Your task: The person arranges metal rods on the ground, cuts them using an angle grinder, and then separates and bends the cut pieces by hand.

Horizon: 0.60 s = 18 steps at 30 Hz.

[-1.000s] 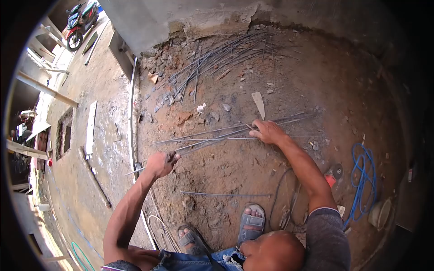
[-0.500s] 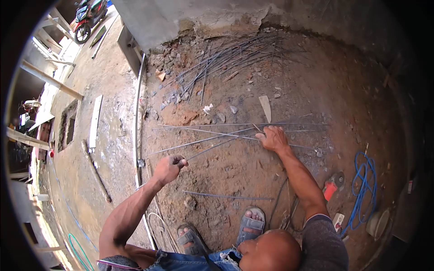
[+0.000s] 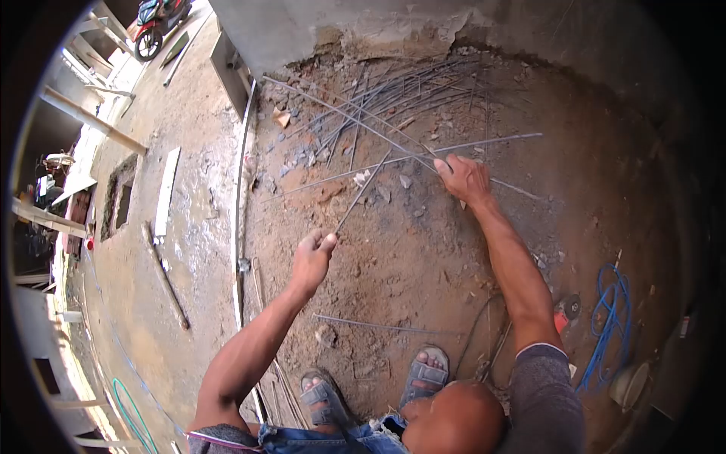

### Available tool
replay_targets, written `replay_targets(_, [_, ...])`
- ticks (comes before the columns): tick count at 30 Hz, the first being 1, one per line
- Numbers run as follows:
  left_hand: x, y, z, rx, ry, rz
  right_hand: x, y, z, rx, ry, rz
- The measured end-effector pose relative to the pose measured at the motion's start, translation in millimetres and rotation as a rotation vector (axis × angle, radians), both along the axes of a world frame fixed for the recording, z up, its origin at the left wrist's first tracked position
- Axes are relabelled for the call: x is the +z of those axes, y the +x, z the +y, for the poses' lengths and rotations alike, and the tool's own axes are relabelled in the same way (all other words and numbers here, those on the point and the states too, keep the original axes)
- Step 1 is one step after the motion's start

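Note:
My left hand [image 3: 314,261] is closed around the near end of a thin steel rod [image 3: 363,192], which slants up and away to the right. My right hand [image 3: 465,180] grips several more thin steel rods [image 3: 378,134] that cross near its fingers and fan out in different directions. How many it holds is hidden by the fingers. Beyond both hands, a loose pile of similar rods [image 3: 423,79] lies on the dirt by the wall. One short rod [image 3: 386,325] lies on the ground between my hands and my feet.
At the right are an angle grinder [image 3: 569,306] and a coiled blue cable [image 3: 611,321]. A long pale strip [image 3: 237,257] runs along the floor edge on the left. Left of it lie a wooden stick [image 3: 165,276] and a white board [image 3: 168,191]. Behind stands a concrete wall [image 3: 393,23].
Both hands have moved away from my body, the left also rightward. The rods in the right hand are lifted and now spread at wider angles, some reaching over the pile.

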<state>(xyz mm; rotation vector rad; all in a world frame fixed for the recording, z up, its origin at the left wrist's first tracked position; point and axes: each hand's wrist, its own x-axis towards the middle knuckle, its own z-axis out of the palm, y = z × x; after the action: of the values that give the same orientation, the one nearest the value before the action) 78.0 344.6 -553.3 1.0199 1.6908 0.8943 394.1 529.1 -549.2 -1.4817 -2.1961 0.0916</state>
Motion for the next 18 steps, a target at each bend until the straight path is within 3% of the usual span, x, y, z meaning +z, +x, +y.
replay_targets(2, [-7,-34,-4,0.049,0.039,0.097,8,7,2,0.089,0.0,-0.177])
replay_targets(4, [-2,-77,-7,-0.09,0.123,0.385,14,11,-1,0.247,-0.043,-0.347])
replay_targets(5, [-4,-88,-11,-0.171,0.15,0.53,12,11,3,0.25,-0.035,-0.304])
replay_targets(6, [26,-85,-20,-0.225,0.024,0.574,5,14,-5,0.248,-0.052,-0.262])
replay_targets(9, [2,-107,-53,-0.247,-0.003,0.541,-21,19,-41,0.226,-0.167,-0.197])
replay_targets(14, [28,-90,-77,-0.356,0.087,0.491,-63,10,-106,0.321,-0.259,-0.164])
replay_targets(18, [32,-59,-51,-0.506,0.139,0.47,-82,3,-135,0.313,-0.295,-0.084])
